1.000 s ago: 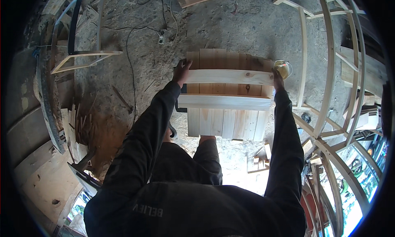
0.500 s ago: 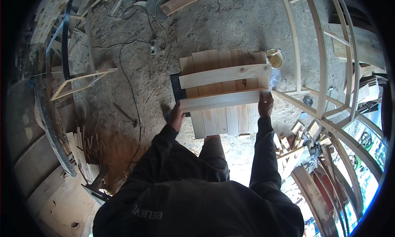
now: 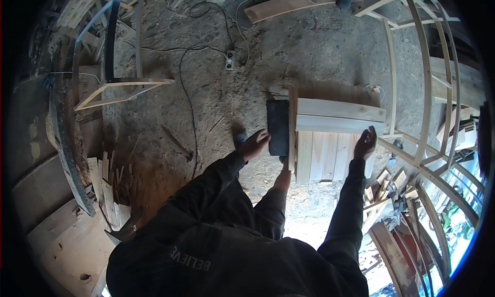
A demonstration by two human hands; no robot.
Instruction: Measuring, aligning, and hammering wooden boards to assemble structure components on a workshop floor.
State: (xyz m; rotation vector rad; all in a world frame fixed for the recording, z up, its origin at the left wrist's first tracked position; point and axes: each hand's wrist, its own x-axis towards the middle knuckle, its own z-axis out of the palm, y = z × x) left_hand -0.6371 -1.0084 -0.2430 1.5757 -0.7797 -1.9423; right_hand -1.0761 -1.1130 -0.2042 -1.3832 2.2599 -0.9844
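A slatted wooden panel (image 3: 324,158) lies in front of me, with pale crosswise boards (image 3: 335,122) over its upper half and a narrow upright edge at its left. A black rectangular board (image 3: 277,123) shows beside that edge. My left hand (image 3: 258,142) is just left of the black board, fingers loosely curved and apart, with nothing visible in them. My right hand (image 3: 365,145) is at the lower right of the crosswise boards, fingers curled at the edge; what exactly they grip is unclear.
Wooden frames (image 3: 424,91) stand right, another frame (image 3: 129,81) upper left. A bucket (image 3: 375,90) is behind the panel. Cables (image 3: 191,111), a power strip (image 3: 230,61) and a curved plank (image 3: 289,7) lie on the floor (image 3: 206,91). Wood offcuts (image 3: 105,194) lie on both sides.
The panel has shifted rightward in view, uncovering more of the black board. My left hand has come away from the panel; my right hand has moved right with it.
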